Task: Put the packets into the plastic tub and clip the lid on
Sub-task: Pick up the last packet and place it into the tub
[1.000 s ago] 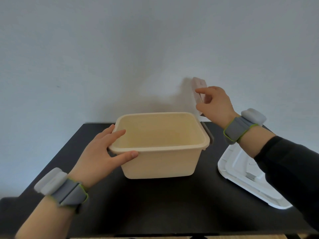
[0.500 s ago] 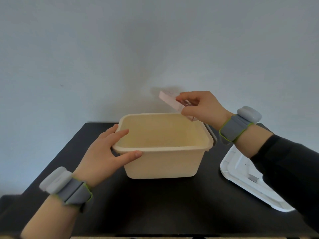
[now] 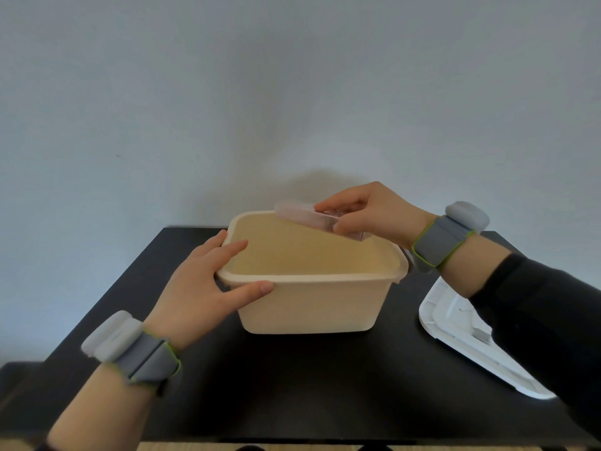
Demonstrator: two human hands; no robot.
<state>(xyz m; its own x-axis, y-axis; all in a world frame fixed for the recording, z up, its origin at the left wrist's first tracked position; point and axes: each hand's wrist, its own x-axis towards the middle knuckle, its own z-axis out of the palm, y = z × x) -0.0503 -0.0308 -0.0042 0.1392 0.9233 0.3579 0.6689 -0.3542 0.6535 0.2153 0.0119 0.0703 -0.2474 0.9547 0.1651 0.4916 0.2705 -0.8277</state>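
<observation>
Loading 1st packet (image 3: 313,219) | right hand (image 3: 374,211) fingers (image 3: 346,226) pinch it, tilted over tub (image 3: 312,288) rear rim | left hand (image 3: 201,288) grips tub corner | tub inside looks empty, partly hidden | lid (image 3: 455,340) on desk (image 3: 292,385), unclipped

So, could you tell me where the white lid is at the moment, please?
In the head view, the white lid lies flat on the black table, to the right of the plastic tub, partly hidden under the right forearm.

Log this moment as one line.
left hand: steadies tub | right hand: holds packet over tub | lid: off, on table
</observation>
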